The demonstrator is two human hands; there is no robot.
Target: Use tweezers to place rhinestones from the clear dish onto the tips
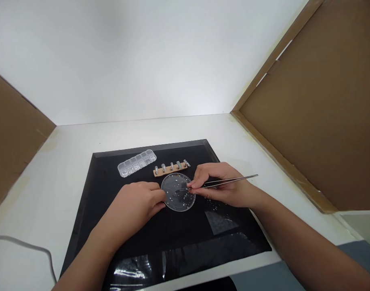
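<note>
A round clear dish (176,206) lies on the black mat, with many tiny pale pieces scattered in it. My left hand (142,198) grips the dish's left rim, fingers curled against it. Between the thumb and fingers of my right hand (215,182) is a pair of metal tweezers (233,180). The tweezers' tips point left and down, over the middle of the dish; whether they pinch a piece is too small to tell. Just behind the dish sits a narrow wooden strip (170,170) bearing several upright silvery nail tips (163,167).
At the back left of the black mat (112,210) is a clear compartment box (137,163) with small shiny bits. Loose tiny pieces and a transparent sheet (221,222) lie on the right. A grey cable (24,243) runs along the left; brown panels (318,105) flank the white table.
</note>
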